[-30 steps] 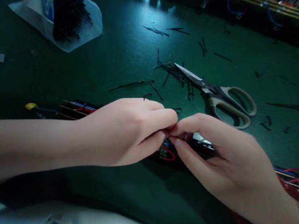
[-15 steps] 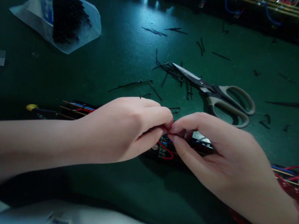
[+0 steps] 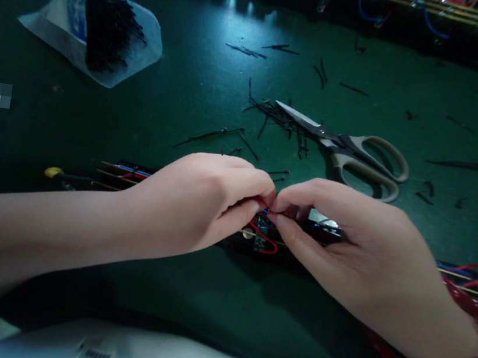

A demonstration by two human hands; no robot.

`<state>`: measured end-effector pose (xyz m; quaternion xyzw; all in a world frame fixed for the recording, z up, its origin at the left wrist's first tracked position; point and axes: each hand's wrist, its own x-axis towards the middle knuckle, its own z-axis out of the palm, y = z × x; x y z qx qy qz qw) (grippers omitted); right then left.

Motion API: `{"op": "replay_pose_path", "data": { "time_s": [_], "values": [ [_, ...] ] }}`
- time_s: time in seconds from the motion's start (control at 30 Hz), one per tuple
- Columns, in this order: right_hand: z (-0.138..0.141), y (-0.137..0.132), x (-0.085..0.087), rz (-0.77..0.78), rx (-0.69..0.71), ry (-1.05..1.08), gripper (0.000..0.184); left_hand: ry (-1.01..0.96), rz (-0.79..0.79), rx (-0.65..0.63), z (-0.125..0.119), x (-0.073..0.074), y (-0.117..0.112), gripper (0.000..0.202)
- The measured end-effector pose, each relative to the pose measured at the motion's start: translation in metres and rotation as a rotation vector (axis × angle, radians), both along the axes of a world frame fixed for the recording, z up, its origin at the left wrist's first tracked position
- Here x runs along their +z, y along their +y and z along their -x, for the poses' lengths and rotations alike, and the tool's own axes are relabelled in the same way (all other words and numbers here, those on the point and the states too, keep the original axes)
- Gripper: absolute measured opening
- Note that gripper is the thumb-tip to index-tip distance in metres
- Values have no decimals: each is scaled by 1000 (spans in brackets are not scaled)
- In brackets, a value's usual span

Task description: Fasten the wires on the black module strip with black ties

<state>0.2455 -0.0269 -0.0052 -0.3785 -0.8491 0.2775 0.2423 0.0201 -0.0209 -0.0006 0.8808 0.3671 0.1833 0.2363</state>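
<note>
Over a dark green counter [image 3: 197, 97], the left hand [image 3: 200, 209] and right hand [image 3: 344, 246] meet fingertip to fingertip, both pinched shut on something thin, hidden between them, atop a wire bundle [image 3: 264, 238] lying just near of the scissors [image 3: 348, 152]. The bundle looks light and limp, its thin red and blue leads easily kinked; a grip on the dark sleeved body seems safer than on loose loops. Cut black ties [image 3: 274, 113] litter the counter around the scissors' blades, and a bag [image 3: 95, 31] lies far left of them, with open room between.
</note>
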Motion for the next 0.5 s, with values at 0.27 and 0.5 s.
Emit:
{"op": "replay_pose_path", "data": {
  "time_s": [0.27, 0.5],
  "values": [
    [2, -1, 1, 13, -42, 10, 12, -37, 9, 28, -1, -2, 1, 16],
    [1, -1, 1, -5, -53, -22, 10, -25, 22, 49, 1, -1, -2, 18]
  ]
}}
